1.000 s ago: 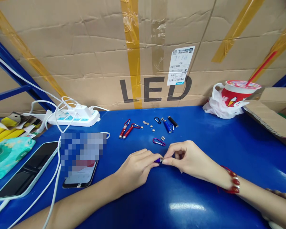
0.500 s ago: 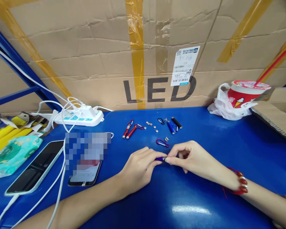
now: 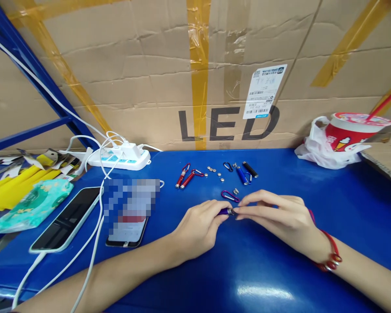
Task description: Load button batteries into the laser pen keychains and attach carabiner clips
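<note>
My left hand (image 3: 198,228) is closed around a small purple tube (image 3: 224,211), with its metal end sticking out to the right. At that end, the fingertips of my right hand (image 3: 275,213) are pinched around something too small to name. A purple carabiner (image 3: 230,196) and a small metal piece (image 3: 236,191) lie just beyond my hands. Farther back are two red tubes with carabiners (image 3: 187,179), several button cells (image 3: 222,179), a dark carabiner (image 3: 227,167), a blue tube (image 3: 242,175) and a black tube (image 3: 250,169).
Two phones, one dark (image 3: 67,219) and one lit (image 3: 130,226), and a white power strip (image 3: 138,161) with cables stand left. Behind is a large cardboard box (image 3: 143,87). A red cup (image 3: 348,134) in a plastic bag is at the right.
The view has shifted, so the table items appear farther right. My right hand has turned, its fingers now straighter at the tube's end. My left hand keeps holding the tube.
</note>
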`<action>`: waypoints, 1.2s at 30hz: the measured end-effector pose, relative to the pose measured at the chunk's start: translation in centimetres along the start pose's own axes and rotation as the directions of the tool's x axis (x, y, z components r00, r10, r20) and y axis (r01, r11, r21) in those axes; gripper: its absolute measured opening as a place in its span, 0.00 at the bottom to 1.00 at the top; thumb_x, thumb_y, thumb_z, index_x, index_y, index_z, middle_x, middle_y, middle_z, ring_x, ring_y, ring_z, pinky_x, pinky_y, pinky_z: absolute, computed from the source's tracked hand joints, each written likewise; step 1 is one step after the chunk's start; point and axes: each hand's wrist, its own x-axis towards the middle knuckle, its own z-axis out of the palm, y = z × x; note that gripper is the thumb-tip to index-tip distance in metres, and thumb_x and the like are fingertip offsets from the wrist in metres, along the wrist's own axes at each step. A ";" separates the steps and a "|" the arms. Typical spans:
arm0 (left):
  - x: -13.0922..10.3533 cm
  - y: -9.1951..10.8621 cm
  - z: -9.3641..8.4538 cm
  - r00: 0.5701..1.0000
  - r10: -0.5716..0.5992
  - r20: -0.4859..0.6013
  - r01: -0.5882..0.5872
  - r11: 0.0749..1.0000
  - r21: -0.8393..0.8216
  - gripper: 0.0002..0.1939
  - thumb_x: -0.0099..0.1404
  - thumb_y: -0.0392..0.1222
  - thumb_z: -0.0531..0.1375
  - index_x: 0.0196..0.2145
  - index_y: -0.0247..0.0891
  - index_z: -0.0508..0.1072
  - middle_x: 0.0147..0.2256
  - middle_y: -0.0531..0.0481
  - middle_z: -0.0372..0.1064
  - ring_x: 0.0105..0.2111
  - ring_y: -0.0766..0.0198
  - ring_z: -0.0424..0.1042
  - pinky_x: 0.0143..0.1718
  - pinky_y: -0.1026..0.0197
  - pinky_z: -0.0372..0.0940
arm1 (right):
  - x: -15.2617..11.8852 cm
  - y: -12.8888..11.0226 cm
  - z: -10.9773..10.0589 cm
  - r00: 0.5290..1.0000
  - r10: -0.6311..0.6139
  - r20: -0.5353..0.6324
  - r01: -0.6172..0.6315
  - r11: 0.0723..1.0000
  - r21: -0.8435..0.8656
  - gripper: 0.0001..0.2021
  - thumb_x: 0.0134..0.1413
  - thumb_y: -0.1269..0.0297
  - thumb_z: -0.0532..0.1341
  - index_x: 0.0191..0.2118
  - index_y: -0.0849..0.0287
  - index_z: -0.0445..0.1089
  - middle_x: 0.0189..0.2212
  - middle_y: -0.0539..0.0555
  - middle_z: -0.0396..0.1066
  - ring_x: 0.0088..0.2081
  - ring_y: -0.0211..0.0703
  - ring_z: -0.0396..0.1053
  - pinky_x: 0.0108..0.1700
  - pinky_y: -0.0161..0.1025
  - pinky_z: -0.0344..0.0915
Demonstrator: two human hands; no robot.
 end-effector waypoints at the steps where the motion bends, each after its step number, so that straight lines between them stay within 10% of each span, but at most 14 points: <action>1: 0.0 0.0 0.0 1.000 0.004 0.006 -0.004 1.000 0.004 0.11 0.65 0.33 0.47 0.43 0.35 0.66 0.34 0.47 0.69 0.33 0.62 0.69 0.37 0.61 0.65 | 0.0 0.0 0.0 1.000 -0.013 0.003 0.013 1.000 -0.016 0.09 0.59 0.67 0.54 0.38 0.55 0.72 0.34 0.52 0.73 0.27 0.31 0.70 0.27 0.28 0.63; 9: 0.1 0.2 -0.3 0.990 0.009 0.141 -0.006 1.000 -0.022 0.10 0.66 0.32 0.47 0.39 0.36 0.66 0.33 0.47 0.69 0.33 0.63 0.69 0.36 0.63 0.64 | 0.1 0.0 0.2 1.000 -0.002 0.022 0.002 1.000 0.021 0.12 0.59 0.63 0.53 0.32 0.53 0.74 0.32 0.49 0.73 0.25 0.29 0.69 0.26 0.28 0.60; 18: 0.0 -0.3 -0.1 0.977 -0.092 0.190 0.121 0.981 -0.151 0.04 0.64 0.32 0.50 0.34 0.40 0.61 0.38 0.49 0.71 0.37 0.63 0.71 0.37 0.63 0.65 | 0.5 -0.1 1.1 0.884 0.396 0.249 -0.460 0.831 0.314 0.08 0.46 0.60 0.64 0.23 0.58 0.73 0.27 0.49 0.72 0.27 0.35 0.68 0.27 0.30 0.61; 28: 0.2 -0.2 -0.4 0.968 -0.066 0.243 0.105 0.983 -0.153 0.04 0.64 0.33 0.50 0.34 0.40 0.61 0.37 0.50 0.71 0.36 0.63 0.71 0.37 0.64 0.65 | 0.2 -0.4 1.1 0.898 0.383 0.215 -0.437 0.829 0.349 0.06 0.47 0.62 0.64 0.24 0.57 0.74 0.27 0.49 0.71 0.26 0.33 0.66 0.26 0.29 0.59; 36: -0.1 -0.5 -0.1 0.988 -0.018 0.154 0.045 0.985 -0.169 0.04 0.64 0.34 0.51 0.32 0.40 0.61 0.34 0.50 0.70 0.34 0.63 0.71 0.35 0.64 0.65 | 0.4 -1.5 1.2 0.822 0.519 0.234 -0.569 0.766 0.299 0.06 0.47 0.63 0.63 0.25 0.58 0.74 0.24 0.49 0.71 0.19 0.31 0.60 0.22 0.30 0.56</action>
